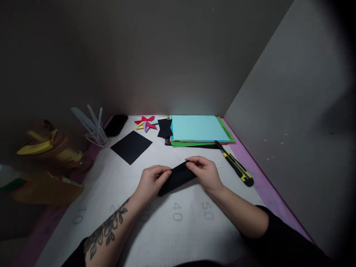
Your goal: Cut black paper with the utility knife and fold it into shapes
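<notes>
Pinching a folded-looking strip of black paper (180, 179) at its upper edge, with the left hand (148, 183) at the left end and the right hand (208, 176) at the right corner, thumbs on the near face. Held between the two, aslant, left end lower, over the middle of the table (191, 237); impossible to tell from this angle whether touching it or just above. Best, by the look of it, to match corner to corner before pressing, then to run a thumb outward from the middle so as not to trap a skewed crease. Pinch lightly, to avoid denting or twisting the strip, and use the table as a firm backing for a sharp line. Check the edges closely, dark on dark being hard to read in such dim light. Mind the utility knife (237, 163) beyond the right hand, its tip end resting by the colored paper stack (197, 128). Leave the black paper square (131, 147) flat, well away from the forearms
</notes>
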`<state>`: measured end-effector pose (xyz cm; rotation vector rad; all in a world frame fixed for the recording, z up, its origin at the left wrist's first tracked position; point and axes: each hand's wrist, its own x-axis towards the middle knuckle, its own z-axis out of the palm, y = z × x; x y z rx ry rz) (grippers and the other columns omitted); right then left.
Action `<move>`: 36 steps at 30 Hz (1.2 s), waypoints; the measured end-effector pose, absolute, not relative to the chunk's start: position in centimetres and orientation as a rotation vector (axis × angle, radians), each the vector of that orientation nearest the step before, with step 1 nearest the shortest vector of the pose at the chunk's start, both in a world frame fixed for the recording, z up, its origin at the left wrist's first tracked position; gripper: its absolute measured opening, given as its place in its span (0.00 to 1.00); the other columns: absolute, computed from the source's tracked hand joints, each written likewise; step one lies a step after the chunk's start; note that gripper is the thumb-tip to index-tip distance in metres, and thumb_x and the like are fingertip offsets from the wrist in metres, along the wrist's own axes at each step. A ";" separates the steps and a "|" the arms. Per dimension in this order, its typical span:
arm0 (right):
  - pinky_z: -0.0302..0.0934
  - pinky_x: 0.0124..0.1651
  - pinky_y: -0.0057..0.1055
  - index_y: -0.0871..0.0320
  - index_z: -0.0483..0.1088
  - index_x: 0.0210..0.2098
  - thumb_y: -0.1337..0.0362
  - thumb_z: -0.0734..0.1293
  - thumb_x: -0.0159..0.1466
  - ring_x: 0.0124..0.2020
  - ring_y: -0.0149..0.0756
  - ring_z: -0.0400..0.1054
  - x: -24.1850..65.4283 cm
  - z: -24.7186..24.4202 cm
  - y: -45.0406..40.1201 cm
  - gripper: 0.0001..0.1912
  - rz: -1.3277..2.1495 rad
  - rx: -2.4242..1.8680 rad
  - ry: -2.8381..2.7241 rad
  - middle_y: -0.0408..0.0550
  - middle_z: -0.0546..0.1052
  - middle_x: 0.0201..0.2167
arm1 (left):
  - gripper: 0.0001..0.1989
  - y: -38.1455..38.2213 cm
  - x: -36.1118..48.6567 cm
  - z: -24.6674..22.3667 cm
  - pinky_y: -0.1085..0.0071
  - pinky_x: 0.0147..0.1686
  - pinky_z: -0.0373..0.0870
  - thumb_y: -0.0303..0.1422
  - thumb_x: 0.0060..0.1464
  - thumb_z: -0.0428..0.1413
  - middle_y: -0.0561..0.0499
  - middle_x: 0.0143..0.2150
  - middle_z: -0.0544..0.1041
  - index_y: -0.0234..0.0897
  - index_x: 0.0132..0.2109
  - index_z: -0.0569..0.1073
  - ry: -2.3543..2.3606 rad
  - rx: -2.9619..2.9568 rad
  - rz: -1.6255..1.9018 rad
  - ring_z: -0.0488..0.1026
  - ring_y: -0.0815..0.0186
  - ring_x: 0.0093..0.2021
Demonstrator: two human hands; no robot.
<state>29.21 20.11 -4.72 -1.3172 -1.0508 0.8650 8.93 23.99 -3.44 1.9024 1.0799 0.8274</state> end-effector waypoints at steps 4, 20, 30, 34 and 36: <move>0.64 0.33 0.32 0.56 0.78 0.33 0.58 0.72 0.54 0.30 0.36 0.70 29.3 -4.2 20.1 0.10 0.781 -1.370 -1.098 0.47 0.79 0.29 | 0.08 24.1 8.5 -3.3 0.72 0.36 0.69 0.33 0.57 0.55 0.51 0.36 0.81 0.40 0.38 0.79 1.077 2.013 0.767 0.76 0.65 0.36; 0.58 0.30 0.27 0.58 0.73 0.33 0.59 0.73 0.51 0.25 0.30 0.65 29.2 -4.6 20.8 0.13 1.060 -1.288 -0.977 0.41 0.73 0.23 | 0.10 25.2 8.0 -1.8 0.73 0.34 0.64 0.33 0.58 0.51 0.52 0.32 0.77 0.36 0.33 0.75 1.035 2.065 0.514 0.71 0.67 0.33; 0.51 0.26 0.25 0.57 0.68 0.34 0.62 0.69 0.51 0.20 0.27 0.59 29.7 -6.8 22.5 0.12 1.181 -1.485 -1.195 0.34 0.67 0.17 | 0.11 27.5 8.4 -4.2 0.70 0.38 0.64 0.33 0.57 0.50 0.48 0.35 0.76 0.36 0.35 0.77 1.114 2.299 0.251 0.71 0.63 0.37; 0.50 0.25 0.26 0.58 0.67 0.33 0.62 0.68 0.51 0.19 0.27 0.58 29.8 -7.2 23.0 0.11 1.159 -1.543 -1.234 0.33 0.65 0.16 | 0.11 27.5 8.8 -4.4 0.69 0.41 0.64 0.31 0.57 0.49 0.46 0.36 0.75 0.37 0.37 0.77 1.137 2.427 0.205 0.71 0.61 0.40; 0.49 0.25 0.26 0.58 0.67 0.33 0.62 0.68 0.50 0.19 0.27 0.57 29.9 -7.3 23.1 0.11 1.161 -1.559 -1.223 0.33 0.65 0.16 | 0.10 27.4 9.0 -4.5 0.68 0.41 0.64 0.31 0.57 0.49 0.46 0.35 0.75 0.37 0.36 0.76 1.159 2.455 0.187 0.70 0.61 0.39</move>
